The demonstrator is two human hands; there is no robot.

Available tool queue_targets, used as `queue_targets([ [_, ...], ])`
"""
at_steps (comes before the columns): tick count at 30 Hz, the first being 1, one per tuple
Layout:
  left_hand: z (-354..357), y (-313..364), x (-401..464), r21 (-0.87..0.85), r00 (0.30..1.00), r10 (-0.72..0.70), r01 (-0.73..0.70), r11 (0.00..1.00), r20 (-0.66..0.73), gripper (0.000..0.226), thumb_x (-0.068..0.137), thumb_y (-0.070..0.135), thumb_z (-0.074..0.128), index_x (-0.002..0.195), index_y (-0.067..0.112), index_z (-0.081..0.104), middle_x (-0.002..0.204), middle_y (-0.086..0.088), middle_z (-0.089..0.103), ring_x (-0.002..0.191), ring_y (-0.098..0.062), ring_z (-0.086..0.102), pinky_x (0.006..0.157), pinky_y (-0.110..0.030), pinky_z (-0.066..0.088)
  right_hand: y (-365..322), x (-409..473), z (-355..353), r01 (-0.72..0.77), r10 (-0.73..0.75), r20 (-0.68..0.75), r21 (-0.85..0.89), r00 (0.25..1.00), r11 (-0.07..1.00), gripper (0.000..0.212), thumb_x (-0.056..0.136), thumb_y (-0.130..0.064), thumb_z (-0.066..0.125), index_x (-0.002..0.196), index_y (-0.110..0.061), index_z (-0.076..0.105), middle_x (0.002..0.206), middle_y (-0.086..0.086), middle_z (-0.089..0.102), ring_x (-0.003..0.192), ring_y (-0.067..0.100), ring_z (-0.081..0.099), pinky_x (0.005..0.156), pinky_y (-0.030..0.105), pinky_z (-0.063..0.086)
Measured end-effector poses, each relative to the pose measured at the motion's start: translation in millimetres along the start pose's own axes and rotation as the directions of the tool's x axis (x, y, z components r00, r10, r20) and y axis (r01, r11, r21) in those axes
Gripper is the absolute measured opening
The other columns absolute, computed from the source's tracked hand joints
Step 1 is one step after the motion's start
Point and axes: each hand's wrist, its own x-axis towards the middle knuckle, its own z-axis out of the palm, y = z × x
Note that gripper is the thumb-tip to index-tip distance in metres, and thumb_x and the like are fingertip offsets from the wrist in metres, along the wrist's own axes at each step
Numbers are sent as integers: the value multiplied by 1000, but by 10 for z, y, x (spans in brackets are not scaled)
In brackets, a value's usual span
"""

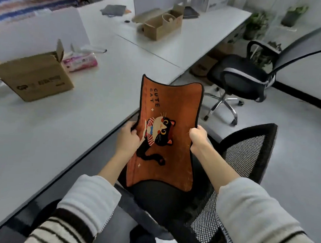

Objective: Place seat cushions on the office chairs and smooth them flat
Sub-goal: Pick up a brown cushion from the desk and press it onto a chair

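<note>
both hands, left hand (130, 136) and right hand (198, 139), pinch the side edges of the orange cat cushion (166, 132), each grip closed on it, holding it bowed above the near chair's seat (164, 199) (probably to square it up before laying it down).

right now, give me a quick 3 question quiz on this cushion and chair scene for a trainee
1. True or false: the orange cushion already lies flat on the near chair.
2. Which hands grip the cushion? A. left hand only B. right hand only C. both
3. Fill in: the second chair stands beside the white ____.

Key
1. False: it is held up above the seat, bowed between the hands.
2. C
3. desk
</note>
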Motion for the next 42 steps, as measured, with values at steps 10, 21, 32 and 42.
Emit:
queue_targets([
  [10, 931, -1280, 946, 284, 922, -239, 151, 947, 306, 42, 93, 0, 36, 132, 6, 47, 132, -16, 54, 122, -31, 49, 103, -37, 39, 1178, 988, -15, -363, 385, -307, 127, 871, 923, 49, 93, 4, 33, 140, -7, 39, 122, 10, 53, 94, 26, 53, 87, 40, 48],
  [21, 1396, -2154, 1345, 426, 841, -428, 271, 863, 331, 44, 92, 1, 31, 134, 10, 41, 119, -11, 55, 111, -30, 53, 95, -38, 43, 1987, 1455, -43, -534, 374, -590, -117, 716, 837, 30, 94, -9, 34, 119, -8, 52, 118, 16, 57, 104, 36, 57, 89, 41, 48],
  [32, 1407, -2810, 1405, 600, 760, -573, 313, 736, 307, 29, 91, 2, 32, 117, 9, 42, 102, -17, 56, 81, -30, 51, 67, -35, 40, 2289, 1954, -165, -577, 294, -590, -373, 752, 727, 51, 95, -17, 39, 145, -17, 27, 145, 15, 36, 132, 37, 36, 109, 51, 29],
  [42, 1502, -2974, 1432, 530, 773, -574, 378, 759, 272, 34, 95, 7, 30, 128, 14, 35, 107, -11, 55, 87, -25, 50, 69, -34, 38, 2470, 2102, -207, -604, 291, -581, -465, 760, 648, 56, 97, -20, 42, 148, -10, 21, 152, 16, 21, 137, 38, 24, 108, 43, 28],
])
